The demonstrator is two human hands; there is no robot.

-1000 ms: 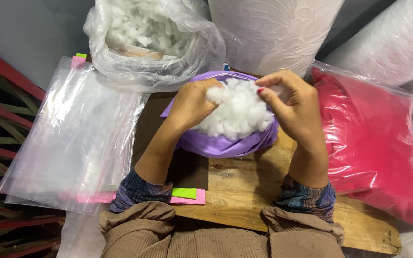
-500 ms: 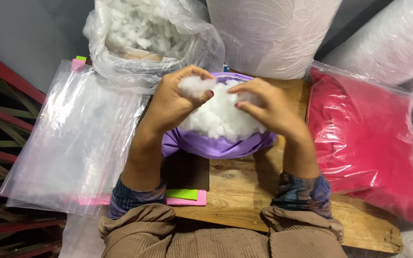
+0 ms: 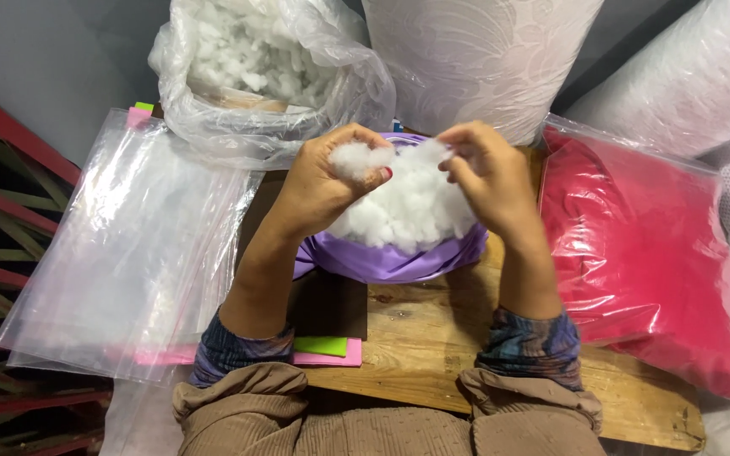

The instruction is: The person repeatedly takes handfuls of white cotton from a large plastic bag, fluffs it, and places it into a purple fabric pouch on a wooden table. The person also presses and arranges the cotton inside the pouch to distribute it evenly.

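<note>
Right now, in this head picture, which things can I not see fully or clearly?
- Purple cover: its inside is hidden by the white stuffing.
- Right hand: the fingertips are blurred.
- Left hand: its palm is hidden behind a tuft.
- Red pillow: glare on its plastic wrap.
- Bag of stuffing: cut off at the top edge.

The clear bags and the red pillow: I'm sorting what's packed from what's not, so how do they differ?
The clear bags lie flat and empty in a stack, left of the hands; the red pillow is plump and already sealed inside a bag, on the right. The clear bags are see-through with pink strips at their edges; the red pillow is solid red under glossy plastic. Both rest by the wooden board.
</note>
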